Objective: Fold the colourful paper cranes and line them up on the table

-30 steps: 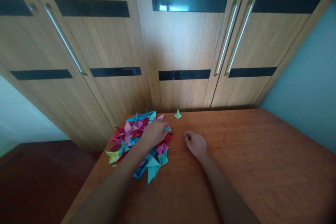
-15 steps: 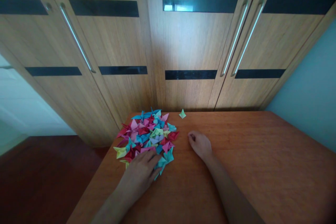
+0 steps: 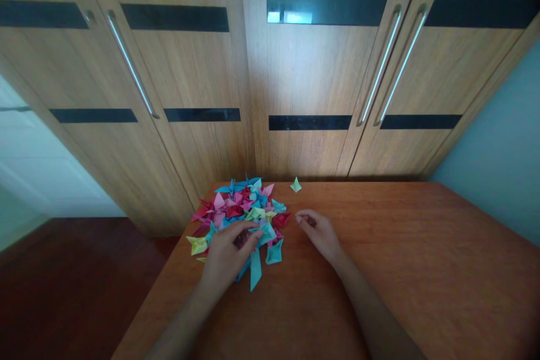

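Observation:
My left hand (image 3: pixel 228 250) is closed, thumb and fingers pinching a teal folded-paper crane (image 3: pixel 265 233) just above the near side of a pile. The pile of paper cranes (image 3: pixel 235 209) has pink, red, blue, teal and yellow pieces; my left hand hides part of its front. Another teal piece (image 3: pixel 274 252) lies at the pile's right edge, and a long teal strip-like point (image 3: pixel 255 270) sticks out below my fingers. To the right of the pile, my right hand (image 3: pixel 320 234) hovers low over the table with fingers curled together and nothing visible in them.
A single pale green paper crane (image 3: pixel 296 185) stands apart at the table's back edge. The brown wooden table (image 3: pixel 405 259) reaches a wooden wardrobe (image 3: pixel 307 67) with metal handles. A blue wall (image 3: pixel 493 140) is on the right; dark floor (image 3: pixel 84 281) shows at left.
My left hand has risen slightly from the pile and now pinches a teal paper crane. My right hand's fingers have loosened and shifted a little left toward the pile.

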Tool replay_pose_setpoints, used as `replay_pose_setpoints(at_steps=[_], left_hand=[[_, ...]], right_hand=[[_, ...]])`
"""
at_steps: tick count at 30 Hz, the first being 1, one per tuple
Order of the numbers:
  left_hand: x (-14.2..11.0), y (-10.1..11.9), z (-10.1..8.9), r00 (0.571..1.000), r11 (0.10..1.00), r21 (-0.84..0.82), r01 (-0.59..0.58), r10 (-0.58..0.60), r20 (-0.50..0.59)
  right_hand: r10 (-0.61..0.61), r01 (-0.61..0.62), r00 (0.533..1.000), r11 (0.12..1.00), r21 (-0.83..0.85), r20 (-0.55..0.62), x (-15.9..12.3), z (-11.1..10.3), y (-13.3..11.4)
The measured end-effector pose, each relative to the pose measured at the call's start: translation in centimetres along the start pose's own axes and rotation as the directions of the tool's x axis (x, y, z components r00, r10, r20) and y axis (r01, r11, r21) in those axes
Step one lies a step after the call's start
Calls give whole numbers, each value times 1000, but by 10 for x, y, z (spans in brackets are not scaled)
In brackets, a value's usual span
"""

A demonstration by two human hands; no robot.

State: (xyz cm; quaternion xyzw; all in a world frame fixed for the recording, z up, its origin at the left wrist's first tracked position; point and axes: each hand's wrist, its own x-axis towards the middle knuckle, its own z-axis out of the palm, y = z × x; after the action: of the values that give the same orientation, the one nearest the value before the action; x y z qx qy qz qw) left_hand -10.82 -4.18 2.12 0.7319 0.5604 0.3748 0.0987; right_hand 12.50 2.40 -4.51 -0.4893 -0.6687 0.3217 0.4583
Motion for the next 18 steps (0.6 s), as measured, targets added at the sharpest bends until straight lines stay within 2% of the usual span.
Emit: replay_pose_setpoints(at_steps=[2, 5, 8, 12, 16, 18], left_hand=[[8, 3, 4, 999, 997, -52, 52, -52, -13], [19, 6, 15, 997, 991, -107, 82, -83, -4], [25, 9, 29, 998, 986, -152, 66, -67, -1], [29, 15, 43, 998, 974, -217, 60, -59, 11], [32, 21, 44, 992, 975, -219, 30, -3, 122], [34, 22, 43, 990, 980, -199, -19, 47, 136]], right_hand=[[-13, 5, 999, 980, 199, 36, -4, 3, -17], [-41, 11, 996, 945, 327, 82, -11, 7, -36], [-69, 44, 995, 952, 303, 71, -13, 10, -42], [-120, 118, 993, 974, 194, -5, -9, 12, -32], [-80, 95, 993, 978, 188, -82, -3, 7, -21], [-47, 66, 995, 972, 226, -87, -2, 3, -18]])
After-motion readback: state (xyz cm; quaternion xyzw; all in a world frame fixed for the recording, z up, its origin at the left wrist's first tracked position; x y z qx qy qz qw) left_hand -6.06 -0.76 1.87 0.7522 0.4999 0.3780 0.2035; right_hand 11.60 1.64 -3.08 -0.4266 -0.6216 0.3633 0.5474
